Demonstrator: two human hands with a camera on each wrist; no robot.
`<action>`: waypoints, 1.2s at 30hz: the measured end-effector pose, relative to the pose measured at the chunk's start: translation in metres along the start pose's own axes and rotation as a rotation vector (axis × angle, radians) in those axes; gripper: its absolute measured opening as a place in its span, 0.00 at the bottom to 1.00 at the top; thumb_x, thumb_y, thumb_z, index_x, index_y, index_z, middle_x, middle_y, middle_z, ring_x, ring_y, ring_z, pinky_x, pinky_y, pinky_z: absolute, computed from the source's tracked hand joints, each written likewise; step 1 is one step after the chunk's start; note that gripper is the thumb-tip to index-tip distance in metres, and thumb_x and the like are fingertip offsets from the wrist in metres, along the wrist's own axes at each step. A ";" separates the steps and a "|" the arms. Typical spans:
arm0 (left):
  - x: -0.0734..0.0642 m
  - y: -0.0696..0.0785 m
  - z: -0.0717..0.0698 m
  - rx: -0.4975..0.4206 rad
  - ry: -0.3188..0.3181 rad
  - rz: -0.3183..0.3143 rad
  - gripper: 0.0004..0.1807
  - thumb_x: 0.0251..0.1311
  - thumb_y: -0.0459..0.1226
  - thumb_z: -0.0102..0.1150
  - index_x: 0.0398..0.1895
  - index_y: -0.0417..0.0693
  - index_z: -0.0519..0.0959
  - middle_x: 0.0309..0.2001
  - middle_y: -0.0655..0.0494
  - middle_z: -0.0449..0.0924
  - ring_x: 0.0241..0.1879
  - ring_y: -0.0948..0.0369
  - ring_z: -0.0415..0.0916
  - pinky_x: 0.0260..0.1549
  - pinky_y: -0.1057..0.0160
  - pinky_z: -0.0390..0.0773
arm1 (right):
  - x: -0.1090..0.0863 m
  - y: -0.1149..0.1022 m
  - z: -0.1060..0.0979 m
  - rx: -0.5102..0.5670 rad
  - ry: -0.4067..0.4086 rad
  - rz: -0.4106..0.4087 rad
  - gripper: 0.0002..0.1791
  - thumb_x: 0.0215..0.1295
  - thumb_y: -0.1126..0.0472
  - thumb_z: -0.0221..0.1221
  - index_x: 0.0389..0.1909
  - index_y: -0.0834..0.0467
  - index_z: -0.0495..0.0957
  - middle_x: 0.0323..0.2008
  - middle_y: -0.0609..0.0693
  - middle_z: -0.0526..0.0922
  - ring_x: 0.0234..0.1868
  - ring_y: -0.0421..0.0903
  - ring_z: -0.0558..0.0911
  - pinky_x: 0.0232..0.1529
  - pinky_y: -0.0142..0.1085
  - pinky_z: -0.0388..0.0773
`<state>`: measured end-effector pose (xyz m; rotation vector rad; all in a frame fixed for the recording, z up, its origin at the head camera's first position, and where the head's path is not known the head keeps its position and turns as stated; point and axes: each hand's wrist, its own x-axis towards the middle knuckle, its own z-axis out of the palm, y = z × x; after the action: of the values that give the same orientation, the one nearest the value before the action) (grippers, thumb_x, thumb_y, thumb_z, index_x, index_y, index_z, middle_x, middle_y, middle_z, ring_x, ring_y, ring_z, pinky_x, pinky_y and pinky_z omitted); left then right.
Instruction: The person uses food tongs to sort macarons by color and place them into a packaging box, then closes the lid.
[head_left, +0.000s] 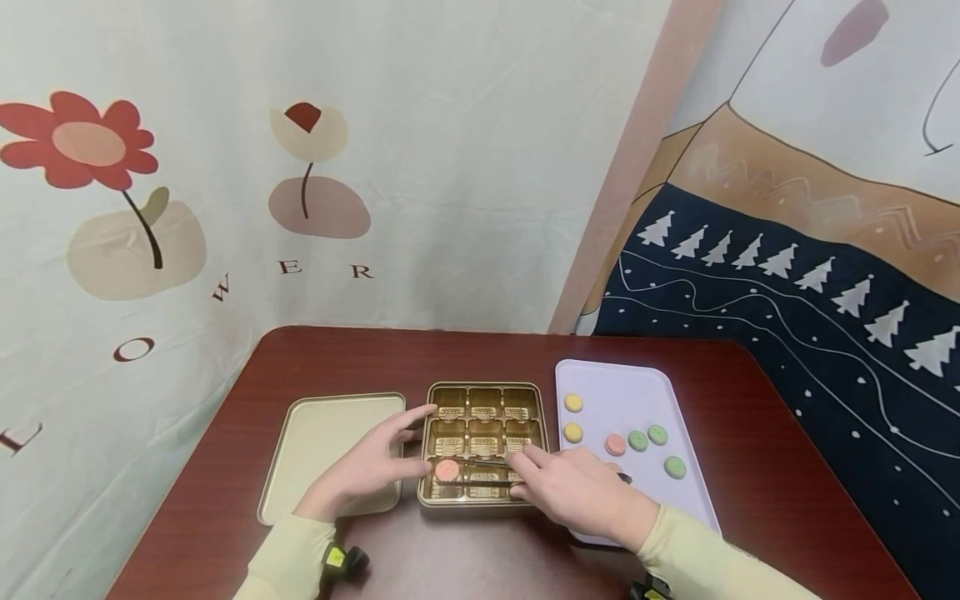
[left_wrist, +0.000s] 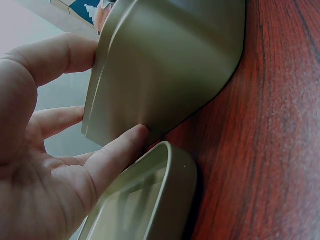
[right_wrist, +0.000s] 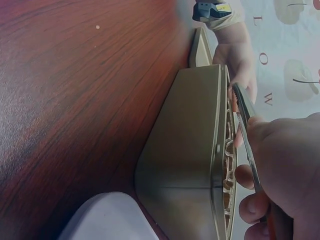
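Observation:
My right hand [head_left: 573, 487] holds metal tongs [head_left: 480, 483] low over the near row of a gold tin [head_left: 483, 503] with a sectioned insert. Between the tong tips is a pink macaron [head_left: 447, 471], at the near-left compartment. In the right wrist view the fingers wrap the tongs [right_wrist: 248, 150] above the tin's rim. My left hand [head_left: 367, 465] is at the tin's left side, thumb and fingers spread and fairly straight. The left wrist view shows its fingertips touching the tin's outer wall [left_wrist: 165, 65]. The other compartments in sight hold no macarons.
Left of the tin lies a shallow gold lid [head_left: 318, 437], partly under my left forearm. To the right, a lilac tray [head_left: 607, 387] carries yellow macarons [head_left: 573, 403], green macarons [head_left: 657, 434] and a pink macaron [head_left: 615, 444]. A curtain hangs behind the dark red table [head_left: 465, 554].

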<state>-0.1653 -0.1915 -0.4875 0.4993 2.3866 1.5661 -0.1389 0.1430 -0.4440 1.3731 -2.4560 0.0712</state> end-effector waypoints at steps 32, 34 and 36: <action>0.000 -0.001 0.000 0.002 -0.002 -0.005 0.49 0.57 0.36 0.75 0.82 0.47 0.61 0.76 0.36 0.65 0.71 0.32 0.67 0.70 0.28 0.64 | -0.017 0.016 -0.004 -0.044 -0.060 0.145 0.24 0.73 0.46 0.64 0.60 0.58 0.77 0.41 0.47 0.82 0.15 0.41 0.71 0.10 0.34 0.58; 0.000 -0.001 0.000 0.000 -0.001 -0.003 0.49 0.57 0.36 0.75 0.82 0.47 0.61 0.76 0.36 0.66 0.71 0.32 0.67 0.70 0.29 0.64 | -0.019 0.019 -0.005 -0.062 -0.065 0.160 0.24 0.73 0.45 0.64 0.60 0.57 0.77 0.41 0.46 0.82 0.14 0.42 0.71 0.11 0.34 0.57; 0.000 -0.001 0.000 0.000 -0.002 -0.002 0.49 0.57 0.36 0.75 0.82 0.46 0.61 0.76 0.36 0.65 0.71 0.32 0.67 0.70 0.29 0.64 | -0.022 0.022 -0.006 -0.067 -0.057 0.165 0.24 0.72 0.45 0.64 0.59 0.57 0.77 0.39 0.46 0.82 0.15 0.42 0.72 0.11 0.36 0.60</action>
<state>-0.1656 -0.1918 -0.4883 0.4979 2.3845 1.5646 -0.1453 0.1742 -0.4429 1.1583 -2.5898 -0.0125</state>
